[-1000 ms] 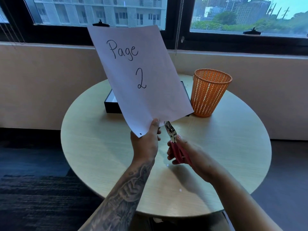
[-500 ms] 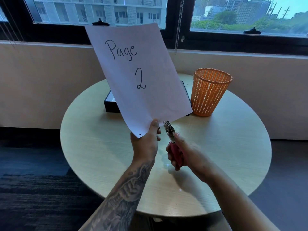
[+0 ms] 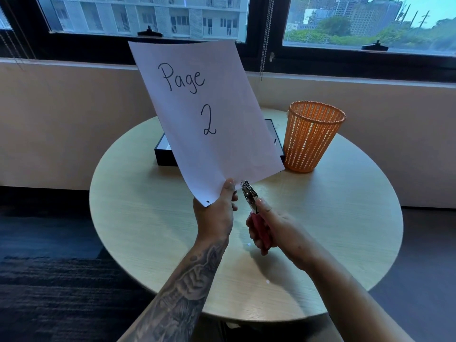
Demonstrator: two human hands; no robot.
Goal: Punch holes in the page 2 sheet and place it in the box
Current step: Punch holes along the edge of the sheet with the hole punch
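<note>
A white sheet [image 3: 209,114] with "Page 2" handwritten on it stands upright above the round table. My left hand [image 3: 217,213] pinches its bottom edge. One punched hole shows near the sheet's lower left corner. My right hand [image 3: 271,230] grips a hole punch [image 3: 250,198] with red handles. The punch's metal jaws sit on the sheet's bottom edge, just right of my left thumb. A black box [image 3: 164,154] with a white inside lies on the table behind the sheet, mostly hidden by it.
An orange mesh basket [image 3: 311,137] stands at the back right of the light wooden table [image 3: 148,218], next to the box. A wall and windows lie beyond the table. Dark carpet surrounds it.
The punch's jaws have moved up onto the sheet's bottom edge. The sheet and my left hand have stayed almost still.
</note>
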